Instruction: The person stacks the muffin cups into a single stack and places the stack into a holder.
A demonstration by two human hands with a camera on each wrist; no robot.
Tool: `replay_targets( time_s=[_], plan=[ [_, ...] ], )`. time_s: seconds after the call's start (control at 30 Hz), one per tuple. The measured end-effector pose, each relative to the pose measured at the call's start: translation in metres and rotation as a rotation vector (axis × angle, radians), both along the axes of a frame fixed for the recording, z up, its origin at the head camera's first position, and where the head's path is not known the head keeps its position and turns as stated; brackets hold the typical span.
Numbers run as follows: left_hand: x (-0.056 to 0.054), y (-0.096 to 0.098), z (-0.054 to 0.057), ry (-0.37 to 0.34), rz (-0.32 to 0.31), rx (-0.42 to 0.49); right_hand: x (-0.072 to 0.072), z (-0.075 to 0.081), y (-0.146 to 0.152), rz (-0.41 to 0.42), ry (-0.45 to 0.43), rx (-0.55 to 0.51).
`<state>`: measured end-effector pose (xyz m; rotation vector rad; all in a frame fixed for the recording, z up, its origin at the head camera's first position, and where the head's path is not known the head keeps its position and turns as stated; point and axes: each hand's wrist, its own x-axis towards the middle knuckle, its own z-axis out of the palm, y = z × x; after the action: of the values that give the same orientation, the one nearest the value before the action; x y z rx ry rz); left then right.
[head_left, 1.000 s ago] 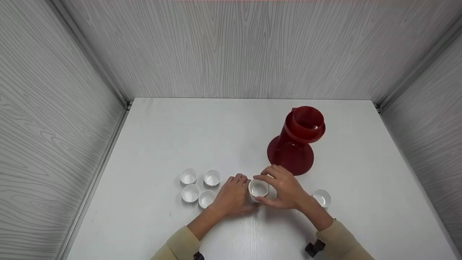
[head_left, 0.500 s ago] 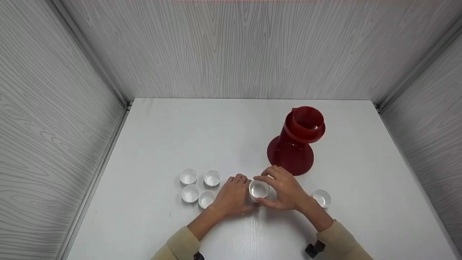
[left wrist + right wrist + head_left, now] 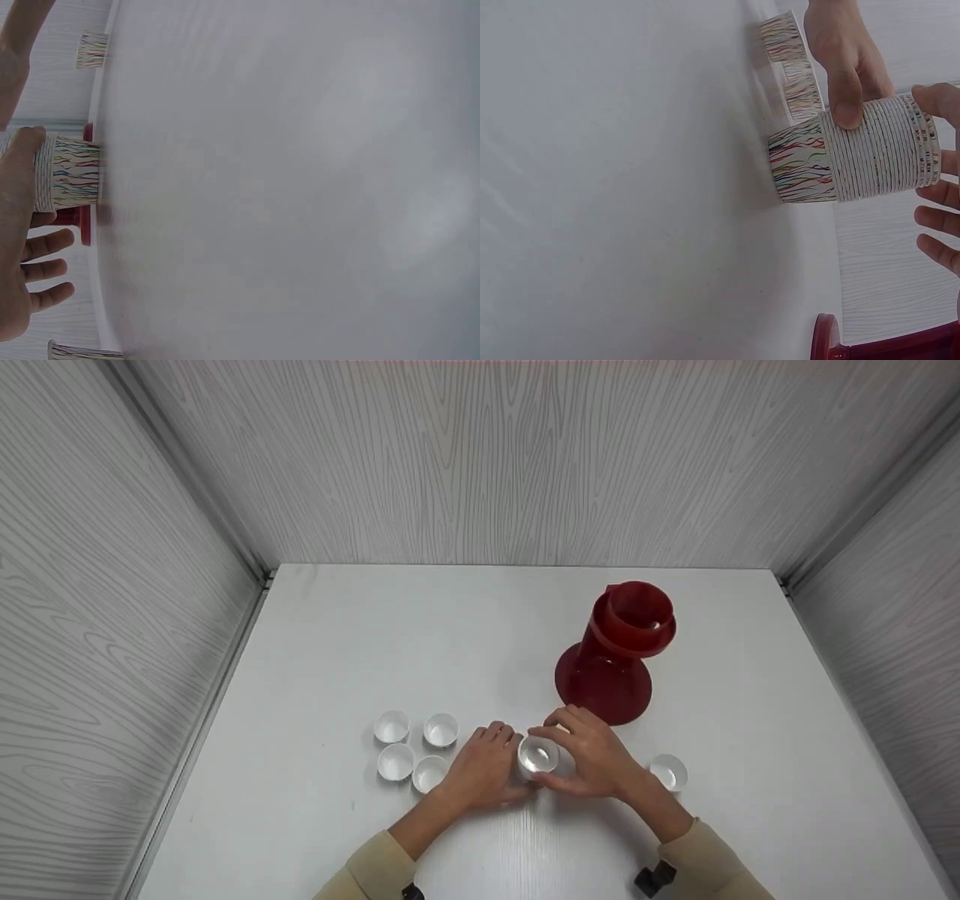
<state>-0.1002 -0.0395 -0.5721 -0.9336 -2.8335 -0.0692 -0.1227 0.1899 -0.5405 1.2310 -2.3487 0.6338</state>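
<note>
Both hands are on a tall upright stack of nested paper cups (image 3: 870, 150) with coloured streaks on their sides, standing on the table in the head view. My left hand (image 3: 486, 765) grips the stack from its left side, its thumb (image 3: 847, 105) against the rims lower down. Around the uppermost rims my right hand (image 3: 592, 754) curls thumb and index finger; its other fingers (image 3: 49, 268) are spread apart from the stack in the left wrist view. The top cup's white inside (image 3: 538, 754) faces up.
Several single cups (image 3: 396, 762) stand upright left of the left hand. Another cup (image 3: 668, 772) stands right of the right wrist. Behind the right hand is a red plastic stand (image 3: 606, 686) with a round base and a raised ring-shaped holder. Grey wood-grain panels (image 3: 480, 465) enclose the table.
The hands stay in nearly the same place on the stack. The inside of the top cup looks brighter now, with a shiny bottom.
</note>
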Motion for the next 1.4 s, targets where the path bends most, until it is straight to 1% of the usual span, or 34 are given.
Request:
replay_targets(
  time_s=[0.37,0.63,0.9,1.07,1.27,1.4],
  plan=[
    [0.001,0.0,0.001,-0.005,-0.001,0.006,0.001,0.0,0.0,-0.006,0.002,0.005],
    [0.001,0.0,0.001,-0.011,-0.004,0.0,0.004,0.003,0.0,-0.025,-0.04,0.05],
    [0.001,0.0,0.002,-0.02,-0.002,-0.016,0.005,0.006,0.001,-0.025,-0.04,0.074],
    [0.001,0.0,0.002,-0.038,0.001,0.001,0.008,0.01,0.006,-0.034,-0.063,0.088],
    [0.001,0.0,0.002,-0.051,-0.002,0.028,0.011,0.012,0.015,-0.036,-0.052,0.107],
    [0.0,0.0,0.002,-0.049,-0.002,0.029,0.013,0.012,0.023,-0.054,-0.052,0.128]
  ],
)
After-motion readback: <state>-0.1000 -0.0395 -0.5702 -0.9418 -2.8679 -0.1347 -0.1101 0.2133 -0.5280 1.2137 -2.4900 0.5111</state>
